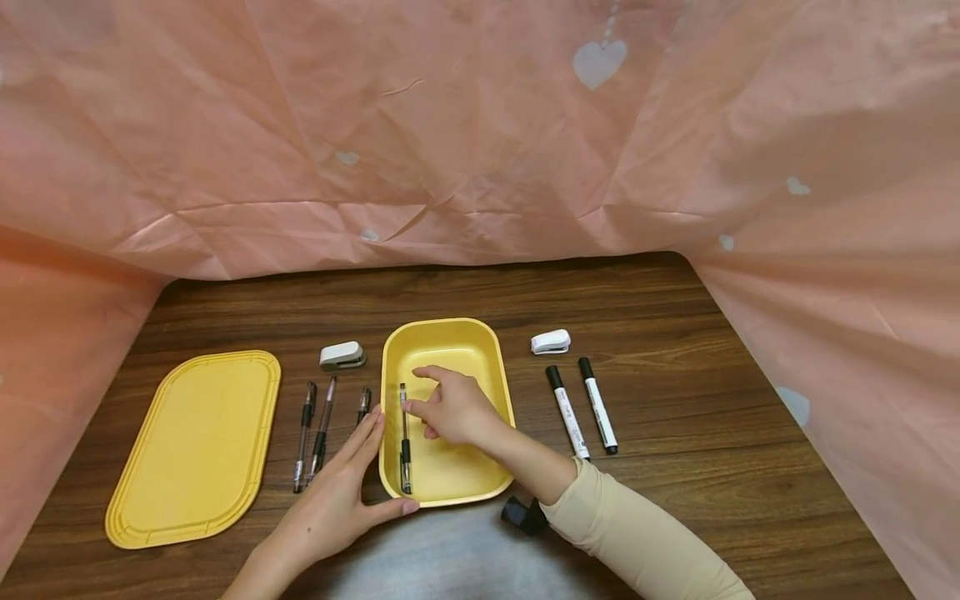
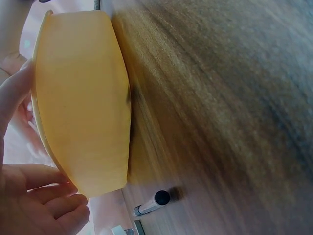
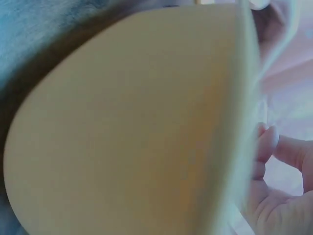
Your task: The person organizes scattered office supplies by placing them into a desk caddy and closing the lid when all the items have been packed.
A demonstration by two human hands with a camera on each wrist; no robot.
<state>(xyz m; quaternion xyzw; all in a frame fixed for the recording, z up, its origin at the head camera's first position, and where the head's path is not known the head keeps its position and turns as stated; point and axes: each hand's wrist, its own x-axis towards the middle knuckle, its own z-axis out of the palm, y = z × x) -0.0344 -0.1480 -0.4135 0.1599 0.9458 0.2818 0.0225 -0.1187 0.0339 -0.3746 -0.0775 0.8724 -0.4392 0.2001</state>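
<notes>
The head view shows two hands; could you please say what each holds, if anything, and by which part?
Left hand: the box, by its near-left rim. Right hand: apparently nothing; whether it touches the pen inside cannot be told.

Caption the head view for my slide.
Left hand on a yellow oblong tray, right hand by the clear, black-gripped pen inside.

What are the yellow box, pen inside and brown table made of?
Yellow rounded box: probably satiny plastic; its curved walls look moulded.
Slim black-and-clear pen: likely shiny plastic; its barrel looks transparent.
Brown wood-patterned table: wood or printed coating, slightly shiny; grain and glare show.
</notes>
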